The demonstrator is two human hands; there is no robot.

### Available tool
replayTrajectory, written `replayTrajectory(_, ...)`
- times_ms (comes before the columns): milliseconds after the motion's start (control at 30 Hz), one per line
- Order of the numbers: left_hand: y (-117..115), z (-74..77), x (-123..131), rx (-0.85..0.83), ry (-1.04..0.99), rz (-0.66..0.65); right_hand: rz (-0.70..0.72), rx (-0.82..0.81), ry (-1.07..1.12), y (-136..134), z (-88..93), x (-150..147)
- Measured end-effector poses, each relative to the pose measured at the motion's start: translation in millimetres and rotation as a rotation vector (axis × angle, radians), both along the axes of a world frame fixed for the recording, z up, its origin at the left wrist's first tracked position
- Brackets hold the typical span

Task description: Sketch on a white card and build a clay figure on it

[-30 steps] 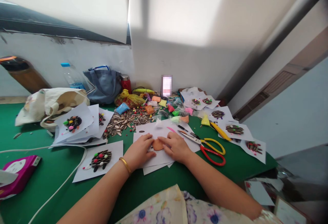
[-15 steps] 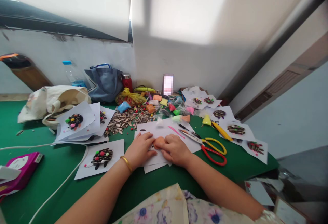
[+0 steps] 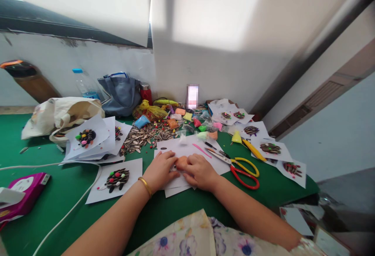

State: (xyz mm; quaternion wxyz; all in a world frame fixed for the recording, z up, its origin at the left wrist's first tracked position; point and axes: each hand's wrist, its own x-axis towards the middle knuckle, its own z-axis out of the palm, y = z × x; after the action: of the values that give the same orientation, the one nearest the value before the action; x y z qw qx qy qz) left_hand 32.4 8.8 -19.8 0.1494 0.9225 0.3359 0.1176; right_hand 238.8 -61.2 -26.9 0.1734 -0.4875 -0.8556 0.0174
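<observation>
An orange lump of modelling clay (image 3: 183, 163) lies on white paper (image 3: 170, 144) in front of me. My left hand (image 3: 160, 171) presses its fingers against the clay's left side. From the right, my right hand (image 3: 200, 172) has curled fingers on the clay, the thumb low beside it. A small dark-and-white spot shows by the left fingertips, too small to name. One sunflower seed (image 3: 163, 148) rests on the paper's upper left. A pink strip (image 3: 201, 150), a black pen (image 3: 210, 145) and scissors (image 3: 231, 164) with red and yellow handles lie right of the hands.
Loose sunflower seeds (image 3: 140, 138) and bags of coloured clay (image 3: 172, 123) spread behind the paper. Seed-and-clay pictures lie left (image 3: 117, 181) and right (image 3: 271, 148). A white cable (image 3: 74, 205) and a purple box (image 3: 25, 195) are at far left. A blue bag (image 3: 120, 95) stands behind.
Both hands stay at the clay with almost no visible movement. The whole view has shifted very slightly.
</observation>
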Motion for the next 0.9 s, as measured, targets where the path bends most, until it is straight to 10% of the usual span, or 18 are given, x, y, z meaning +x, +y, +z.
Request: replayTrajectory(900, 0, 0.6, 1, -0.010, -0.025, -0.003, -0.030, -0.020, 0.072, 15, -2.5, -12)
